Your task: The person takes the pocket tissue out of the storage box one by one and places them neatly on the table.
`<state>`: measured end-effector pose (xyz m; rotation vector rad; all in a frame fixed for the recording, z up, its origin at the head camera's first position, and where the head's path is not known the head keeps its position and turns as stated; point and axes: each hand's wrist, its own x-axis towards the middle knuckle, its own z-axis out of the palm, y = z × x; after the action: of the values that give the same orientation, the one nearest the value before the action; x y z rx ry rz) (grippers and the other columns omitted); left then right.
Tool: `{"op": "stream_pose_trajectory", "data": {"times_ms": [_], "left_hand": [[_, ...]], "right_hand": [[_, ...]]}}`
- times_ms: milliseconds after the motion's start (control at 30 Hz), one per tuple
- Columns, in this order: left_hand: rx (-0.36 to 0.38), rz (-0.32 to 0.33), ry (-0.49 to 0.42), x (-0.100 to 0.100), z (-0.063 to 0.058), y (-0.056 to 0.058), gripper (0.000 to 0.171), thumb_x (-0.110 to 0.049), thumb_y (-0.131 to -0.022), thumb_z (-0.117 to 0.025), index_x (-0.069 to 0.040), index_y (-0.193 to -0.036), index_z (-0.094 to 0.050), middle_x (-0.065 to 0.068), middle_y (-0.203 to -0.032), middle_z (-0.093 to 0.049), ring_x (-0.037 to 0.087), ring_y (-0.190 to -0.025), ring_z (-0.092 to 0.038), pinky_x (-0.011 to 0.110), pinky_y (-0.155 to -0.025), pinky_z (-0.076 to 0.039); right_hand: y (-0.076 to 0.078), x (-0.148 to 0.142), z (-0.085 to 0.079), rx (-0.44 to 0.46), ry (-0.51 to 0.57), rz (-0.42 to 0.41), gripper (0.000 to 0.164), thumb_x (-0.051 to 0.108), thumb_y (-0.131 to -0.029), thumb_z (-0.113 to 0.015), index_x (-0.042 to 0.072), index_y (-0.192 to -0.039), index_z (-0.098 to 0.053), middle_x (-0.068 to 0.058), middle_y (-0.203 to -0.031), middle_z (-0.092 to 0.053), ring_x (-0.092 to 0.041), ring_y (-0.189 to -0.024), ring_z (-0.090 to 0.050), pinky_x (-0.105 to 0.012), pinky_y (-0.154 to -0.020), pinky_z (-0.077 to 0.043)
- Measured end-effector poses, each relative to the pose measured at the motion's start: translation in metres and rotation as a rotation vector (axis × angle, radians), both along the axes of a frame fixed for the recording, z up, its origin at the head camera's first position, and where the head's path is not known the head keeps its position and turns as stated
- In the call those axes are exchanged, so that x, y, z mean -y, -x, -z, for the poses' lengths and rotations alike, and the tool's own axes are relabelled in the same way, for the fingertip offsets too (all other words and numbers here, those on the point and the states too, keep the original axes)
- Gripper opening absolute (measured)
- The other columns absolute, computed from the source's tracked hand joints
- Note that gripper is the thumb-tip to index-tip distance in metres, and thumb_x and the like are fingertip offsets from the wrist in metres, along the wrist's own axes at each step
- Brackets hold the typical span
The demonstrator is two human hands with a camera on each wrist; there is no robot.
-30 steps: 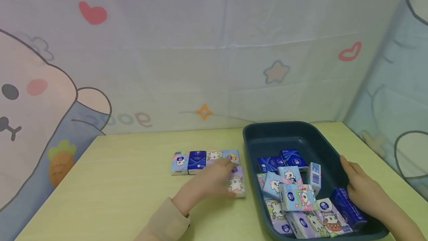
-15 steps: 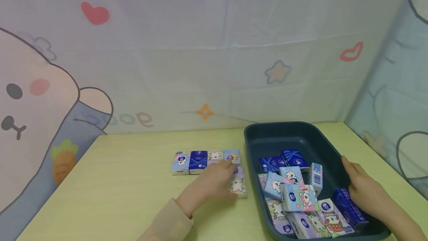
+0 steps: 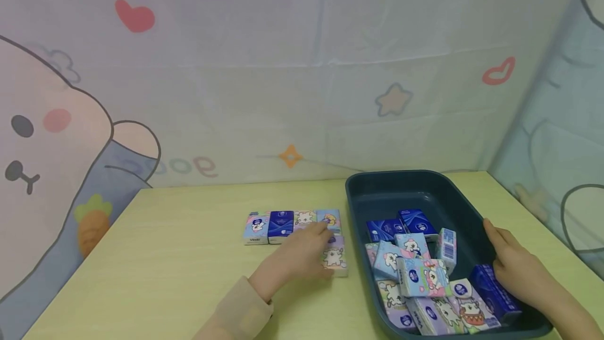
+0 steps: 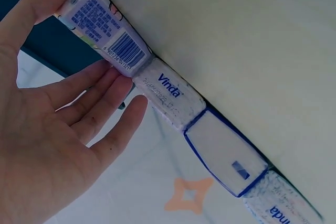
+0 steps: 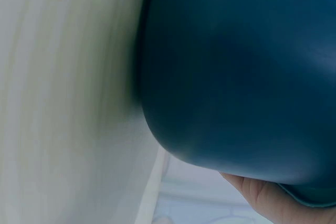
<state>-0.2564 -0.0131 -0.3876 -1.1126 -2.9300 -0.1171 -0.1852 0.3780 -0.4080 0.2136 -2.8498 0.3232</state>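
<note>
A lilac pocket tissue pack (image 3: 334, 257) with a cartoon animal lies at the near right end of a row on the table. My left hand (image 3: 302, 257) reaches over it; in the left wrist view the thumb is at one end of that pack (image 4: 105, 30) and the fingertips at the other. Behind stand more tissue packs side by side: a light blue one (image 3: 329, 219), a pink one (image 3: 304, 218), a dark blue one (image 3: 281, 224) and another cartoon one (image 3: 257, 229). My right hand (image 3: 521, 274) grips the right rim of a dark teal plastic bin (image 3: 401, 194).
Several tissue packs (image 3: 423, 278) lie jumbled in the bin's near half, some tilted. The bin's outer wall (image 5: 226, 77) fills much of the right wrist view. A printed cloth backdrop (image 3: 236, 93) stands behind the pale yellow table (image 3: 155, 266).
The view shifts very slightly. Both hands, the row of tissue packs and the bin otherwise stay as they were.
</note>
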Motion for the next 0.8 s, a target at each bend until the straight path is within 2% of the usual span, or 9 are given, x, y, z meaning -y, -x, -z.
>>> {"op": "stream_pose_trajectory", "data": {"times_ms": [333, 533, 800], "left_hand": [[0.001, -0.012, 0.005, 0.0001, -0.0004, 0.0000, 0.072, -0.043, -0.074, -0.078, -0.006, -0.131, -0.054, 0.010, -0.141, -0.051, 0.026, -0.131, -0.049, 0.036, -0.109, -0.041], [-0.011, -0.010, 0.013, 0.0004, 0.0018, 0.0013, 0.071, -0.044, -0.072, -0.078, -0.007, -0.129, -0.056, 0.007, -0.135, -0.055, 0.023, -0.126, -0.053, 0.035, -0.107, -0.044], [0.007, -0.019, 0.013, 0.0006, -0.0013, -0.0004, 0.076, -0.047, -0.074, -0.076, -0.008, -0.134, -0.052, 0.006, -0.138, -0.052, 0.023, -0.129, -0.050, 0.038, -0.107, -0.044]], "right_hand": [[-0.0001, -0.0002, 0.0007, -0.007, 0.003, 0.004, 0.068, -0.011, -0.078, -0.049, -0.020, -0.141, -0.023, -0.039, -0.124, -0.042, -0.056, -0.100, -0.054, -0.061, -0.072, -0.050], [0.0003, 0.0017, -0.0012, 0.000, 0.004, 0.009, 0.067, -0.011, -0.079, -0.048, -0.021, -0.140, -0.023, -0.039, -0.123, -0.042, -0.055, -0.100, -0.055, -0.060, -0.072, -0.051], [0.0006, 0.0005, -0.0015, 0.006, 0.002, 0.008, 0.068, -0.011, -0.079, -0.048, -0.020, -0.141, -0.023, -0.039, -0.123, -0.042, -0.056, -0.100, -0.054, -0.060, -0.072, -0.050]]}}
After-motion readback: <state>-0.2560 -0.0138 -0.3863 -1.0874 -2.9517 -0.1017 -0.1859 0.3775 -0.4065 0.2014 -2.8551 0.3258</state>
